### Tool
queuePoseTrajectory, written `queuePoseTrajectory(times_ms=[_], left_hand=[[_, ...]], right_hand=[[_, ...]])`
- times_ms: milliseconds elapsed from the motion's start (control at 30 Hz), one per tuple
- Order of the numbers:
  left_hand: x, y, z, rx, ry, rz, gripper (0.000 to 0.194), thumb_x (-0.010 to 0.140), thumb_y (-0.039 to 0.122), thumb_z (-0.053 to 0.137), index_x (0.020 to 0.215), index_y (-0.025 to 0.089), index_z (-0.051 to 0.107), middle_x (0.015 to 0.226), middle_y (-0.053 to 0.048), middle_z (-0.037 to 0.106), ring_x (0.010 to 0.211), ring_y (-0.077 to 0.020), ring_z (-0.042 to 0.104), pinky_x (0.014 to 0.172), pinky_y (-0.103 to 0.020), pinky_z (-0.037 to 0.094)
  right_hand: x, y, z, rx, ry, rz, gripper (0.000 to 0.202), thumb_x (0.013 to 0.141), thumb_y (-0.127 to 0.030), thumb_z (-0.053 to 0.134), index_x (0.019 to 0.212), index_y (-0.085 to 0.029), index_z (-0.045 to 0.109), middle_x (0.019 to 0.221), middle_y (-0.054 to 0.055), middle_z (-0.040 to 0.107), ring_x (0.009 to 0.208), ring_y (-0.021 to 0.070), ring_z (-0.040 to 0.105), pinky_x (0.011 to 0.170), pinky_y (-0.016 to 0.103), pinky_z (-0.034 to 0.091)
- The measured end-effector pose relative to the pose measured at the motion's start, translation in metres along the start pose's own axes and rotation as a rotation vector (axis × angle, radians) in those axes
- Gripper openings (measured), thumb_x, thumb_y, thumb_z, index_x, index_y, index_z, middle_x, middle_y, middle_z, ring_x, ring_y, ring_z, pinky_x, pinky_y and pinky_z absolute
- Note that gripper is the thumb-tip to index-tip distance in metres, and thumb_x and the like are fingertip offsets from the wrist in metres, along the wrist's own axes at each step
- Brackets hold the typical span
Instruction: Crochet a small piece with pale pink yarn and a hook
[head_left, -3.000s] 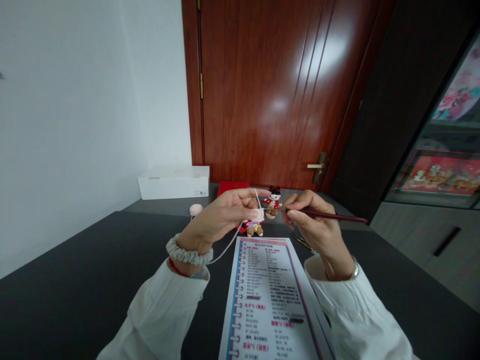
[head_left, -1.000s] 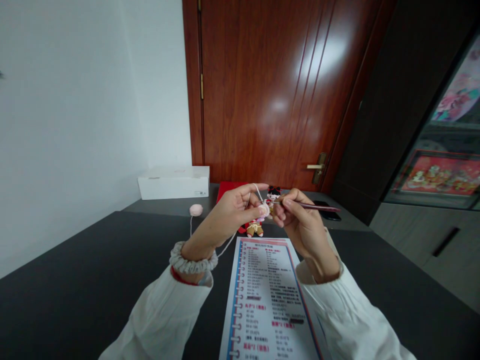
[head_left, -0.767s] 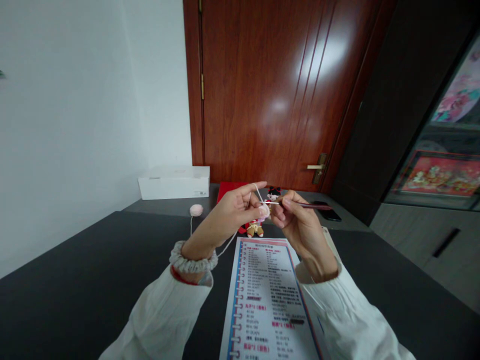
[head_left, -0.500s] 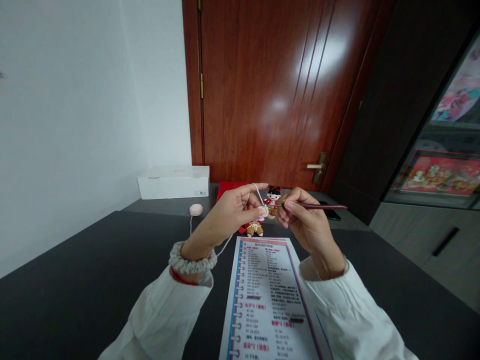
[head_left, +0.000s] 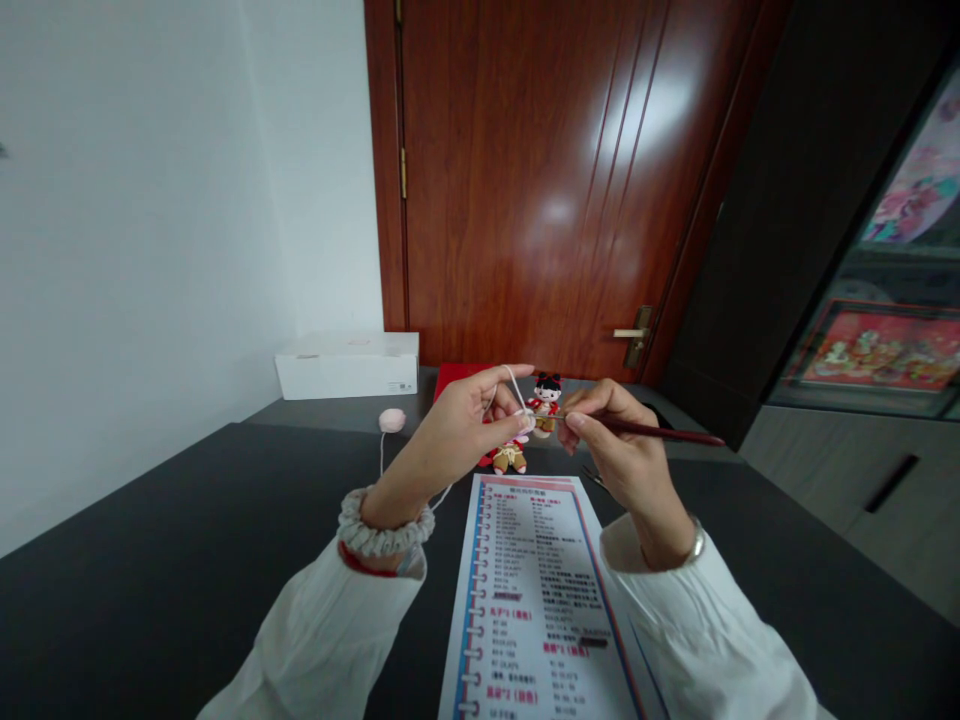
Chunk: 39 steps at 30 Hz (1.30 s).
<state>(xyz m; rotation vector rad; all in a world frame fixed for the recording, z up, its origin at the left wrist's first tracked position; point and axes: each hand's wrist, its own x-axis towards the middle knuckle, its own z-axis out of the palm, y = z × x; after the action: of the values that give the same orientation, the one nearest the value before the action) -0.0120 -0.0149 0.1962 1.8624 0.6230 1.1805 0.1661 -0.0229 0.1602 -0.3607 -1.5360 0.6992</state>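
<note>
My left hand [head_left: 461, 425] pinches a small pale crocheted piece [head_left: 528, 422] between thumb and fingers, and pale yarn [head_left: 515, 384] loops over its raised index finger. My right hand [head_left: 619, 435] is closed on a crochet hook with a dark red handle [head_left: 667, 433]; the metal tip reaches the crocheted piece. From my left hand the yarn runs down behind the wrist. A pale pink yarn ball [head_left: 391, 420] lies on the table to the left. Behind my hands stands a black-haired doll [head_left: 547, 395], and a second doll [head_left: 509, 457] is partly hidden by my left hand.
A printed pattern sheet [head_left: 536, 590] lies on the dark table [head_left: 187, 550] between my forearms. A white box [head_left: 347, 366] stands at the back left, near a red item [head_left: 452, 377]. Scissors [head_left: 594, 477] lie partly under my right hand. A wooden door is behind.
My right hand has moved slightly right and the hook's handle end has swung right and down. More of its metal shaft and the scissors now show. My left hand has barely moved.
</note>
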Motion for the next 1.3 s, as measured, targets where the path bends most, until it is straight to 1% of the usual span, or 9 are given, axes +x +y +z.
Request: queuePoseTrajectory(times_ms=[100, 267, 467, 667, 833, 1000, 1067, 1200, 1300], left_hand=[[0.0, 0.001, 0.0, 0.039, 0.022, 0.002, 0.035, 0.077, 0.014, 0.065, 0.111, 0.012, 0.058, 0.068, 0.005, 0.055, 0.068, -0.0114, 0.055, 0.075, -0.029, 0.044], [0.003, -0.002, -0.001, 0.093, 0.068, 0.08, 0.005, 0.076, 0.013, 0.064, 0.081, 0.015, 0.062, 0.069, 0.001, 0.06, 0.089, -0.0162, 0.061, 0.095, -0.034, 0.041], [0.004, -0.007, -0.001, 0.123, 0.142, 0.099, 0.047, 0.079, 0.018, 0.063, 0.124, 0.011, 0.054, 0.07, 0.002, 0.06, 0.07, -0.0132, 0.058, 0.076, -0.031, 0.047], [0.002, -0.006, 0.002, 0.288, 0.242, 0.171, 0.045, 0.08, 0.019, 0.063, 0.125, 0.014, 0.059, 0.074, 0.0, 0.065, 0.07, -0.013, 0.06, 0.072, -0.029, 0.048], [0.0, -0.004, 0.001, 0.391, 0.282, 0.206, 0.044, 0.081, 0.018, 0.062, 0.125, 0.015, 0.06, 0.07, 0.0, 0.066, 0.065, -0.0117, 0.058, 0.067, -0.027, 0.047], [0.0, -0.002, 0.0, 0.412, 0.302, 0.24, 0.045, 0.081, 0.018, 0.063, 0.126, 0.016, 0.06, 0.074, 0.0, 0.069, 0.067, -0.0117, 0.06, 0.071, -0.026, 0.048], [0.0, -0.003, 0.001, 0.406, 0.299, 0.236, 0.045, 0.081, 0.019, 0.064, 0.126, 0.017, 0.06, 0.075, 0.0, 0.07, 0.068, -0.012, 0.061, 0.073, -0.027, 0.048], [0.0, -0.007, 0.002, 0.283, 0.225, 0.196, 0.046, 0.082, 0.023, 0.064, 0.127, 0.016, 0.059, 0.073, 0.0, 0.069, 0.07, -0.0129, 0.061, 0.077, -0.029, 0.049], [0.0, -0.008, 0.004, 0.192, 0.162, 0.151, 0.049, 0.082, 0.024, 0.065, 0.129, 0.016, 0.057, 0.074, -0.001, 0.068, 0.072, -0.0134, 0.061, 0.078, -0.03, 0.048]], right_hand=[[-0.001, -0.004, 0.002, -0.096, 0.007, -0.037, 0.011, 0.085, -0.017, 0.062, 0.076, -0.021, 0.058, 0.065, -0.004, 0.059, 0.059, 0.0114, 0.052, 0.056, 0.027, 0.041], [-0.005, -0.007, 0.008, -0.312, 0.009, -0.127, 0.01, 0.087, -0.016, 0.06, 0.078, -0.021, 0.057, 0.071, -0.001, 0.06, 0.067, 0.0133, 0.056, 0.062, 0.029, 0.044], [-0.005, -0.007, 0.015, -0.51, -0.05, -0.369, 0.014, 0.086, -0.007, 0.057, 0.085, -0.021, 0.056, 0.078, 0.001, 0.062, 0.075, 0.0143, 0.061, 0.067, 0.029, 0.047], [-0.005, -0.009, 0.02, -0.473, 0.05, -0.245, 0.013, 0.088, -0.011, 0.055, 0.082, -0.022, 0.053, 0.075, 0.0, 0.062, 0.071, 0.0151, 0.061, 0.065, 0.031, 0.048], [-0.006, 0.001, 0.022, -0.626, -0.081, -0.491, 0.02, 0.083, -0.004, 0.056, 0.088, -0.024, 0.055, 0.08, 0.003, 0.063, 0.073, 0.0169, 0.059, 0.065, 0.033, 0.048], [-0.007, 0.001, 0.029, -0.404, 0.156, -0.236, 0.012, 0.087, -0.014, 0.056, 0.079, -0.023, 0.053, 0.072, 0.0, 0.06, 0.067, 0.0152, 0.058, 0.065, 0.032, 0.048], [-0.007, 0.001, 0.03, -0.354, 0.204, -0.204, 0.012, 0.087, -0.015, 0.057, 0.078, -0.022, 0.053, 0.07, -0.001, 0.059, 0.065, 0.0146, 0.057, 0.063, 0.031, 0.047], [-0.006, 0.01, 0.025, -0.533, 0.023, -0.511, 0.02, 0.082, -0.005, 0.058, 0.086, -0.024, 0.056, 0.079, 0.002, 0.064, 0.07, 0.0165, 0.059, 0.064, 0.033, 0.048], [-0.004, 0.017, 0.02, -0.564, -0.007, -0.567, 0.026, 0.081, -0.001, 0.058, 0.092, -0.025, 0.056, 0.082, 0.003, 0.065, 0.072, 0.0171, 0.06, 0.064, 0.034, 0.048]])
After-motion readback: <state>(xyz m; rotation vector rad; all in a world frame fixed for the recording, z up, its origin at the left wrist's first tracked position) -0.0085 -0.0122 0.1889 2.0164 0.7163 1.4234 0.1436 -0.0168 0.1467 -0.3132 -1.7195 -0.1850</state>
